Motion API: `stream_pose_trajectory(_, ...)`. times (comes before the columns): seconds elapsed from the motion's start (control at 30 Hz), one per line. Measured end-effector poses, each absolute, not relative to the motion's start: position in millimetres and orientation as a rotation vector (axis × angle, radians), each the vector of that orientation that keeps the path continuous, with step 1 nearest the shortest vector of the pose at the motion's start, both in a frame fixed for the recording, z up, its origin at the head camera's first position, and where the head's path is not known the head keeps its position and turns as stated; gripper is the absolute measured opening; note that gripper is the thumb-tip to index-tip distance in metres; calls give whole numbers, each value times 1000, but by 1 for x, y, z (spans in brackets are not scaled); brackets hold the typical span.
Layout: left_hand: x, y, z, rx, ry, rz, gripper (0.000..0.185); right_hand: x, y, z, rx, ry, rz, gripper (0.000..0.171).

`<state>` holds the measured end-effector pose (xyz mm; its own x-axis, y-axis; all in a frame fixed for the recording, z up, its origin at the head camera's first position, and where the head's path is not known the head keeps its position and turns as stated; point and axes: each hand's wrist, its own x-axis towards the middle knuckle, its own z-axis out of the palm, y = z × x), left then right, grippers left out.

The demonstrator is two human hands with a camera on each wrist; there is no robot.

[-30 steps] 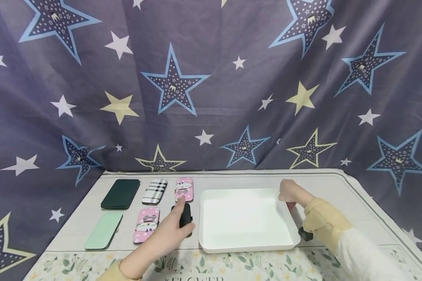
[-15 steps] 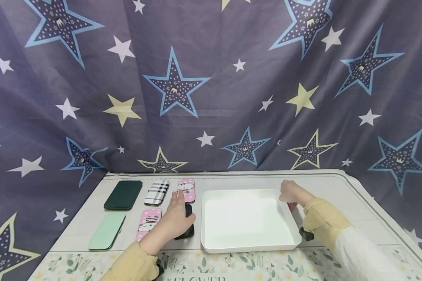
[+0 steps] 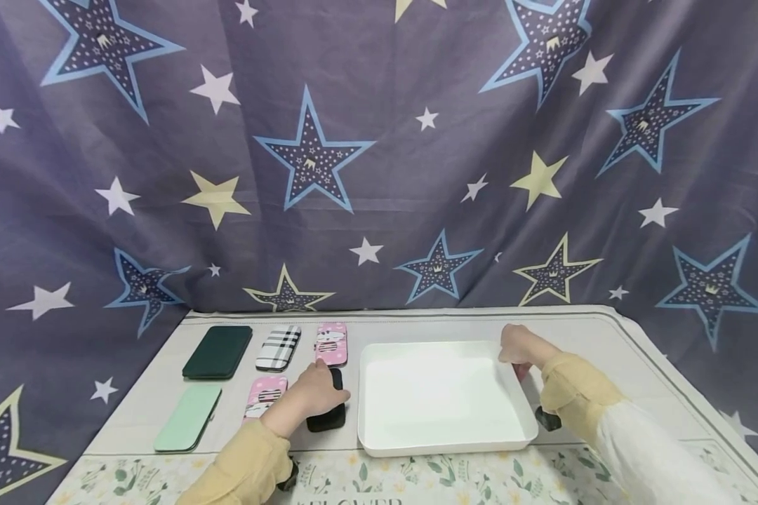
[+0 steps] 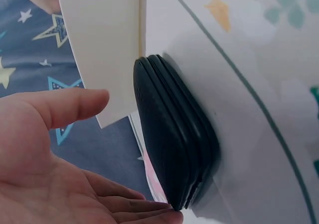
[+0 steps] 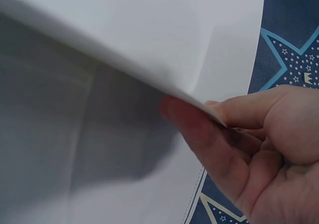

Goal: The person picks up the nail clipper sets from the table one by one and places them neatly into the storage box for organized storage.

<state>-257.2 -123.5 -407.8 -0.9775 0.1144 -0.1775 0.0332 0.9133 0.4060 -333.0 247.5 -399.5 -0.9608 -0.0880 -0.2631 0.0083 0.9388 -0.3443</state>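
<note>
My left hand [image 3: 316, 393] reaches over a black zip-up or hinged case [image 3: 328, 421] lying left of the tray. In the left wrist view its fingertips [image 4: 172, 215] meet one end of the black case [image 4: 172, 134], while the thumb [image 4: 82, 104] stays apart from it. At the far right corner of a shallow white tray [image 3: 448, 447], my right hand [image 3: 523, 346] pinches the rim between thumb and fingers. The right wrist view shows that hand [image 5: 284, 144] with the thumb above the edge and a finger beneath. Nothing lies in the tray.
Left of the black case are a pink cat-patterned case [image 3: 267, 393], a second pink case [image 3: 332, 342], a plaid case [image 3: 278, 348], a dark green case [image 3: 217, 352] and a mint green case [image 3: 188, 419]. A star-patterned curtain [image 3: 379, 175] hangs behind the table.
My left hand has drawn back from near the upper pink case, its stretched fingers coming down at the black case. The right hand keeps its pinch on the tray.
</note>
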Motion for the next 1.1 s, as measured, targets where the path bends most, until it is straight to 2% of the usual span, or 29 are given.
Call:
stream_pose_trajectory(0.33,-264,-133,-406,199,2893,526,80,-333,245,-400,-13,2828,-470,20)
stream_pose_trajectory(0.67,-275,-136,-407,158,2954,419,82,-331,242,-398,-29,2818,-446,19)
stream_pose_trajectory(0.97,-285,-144,-403,35,2879,577,84,-332,239,-398,26,2821,-418,22)
stream_pose_trajectory(1.1,-287,-154,-408,-5,2800,742,69,-331,237,-398,35,2825,-409,23)
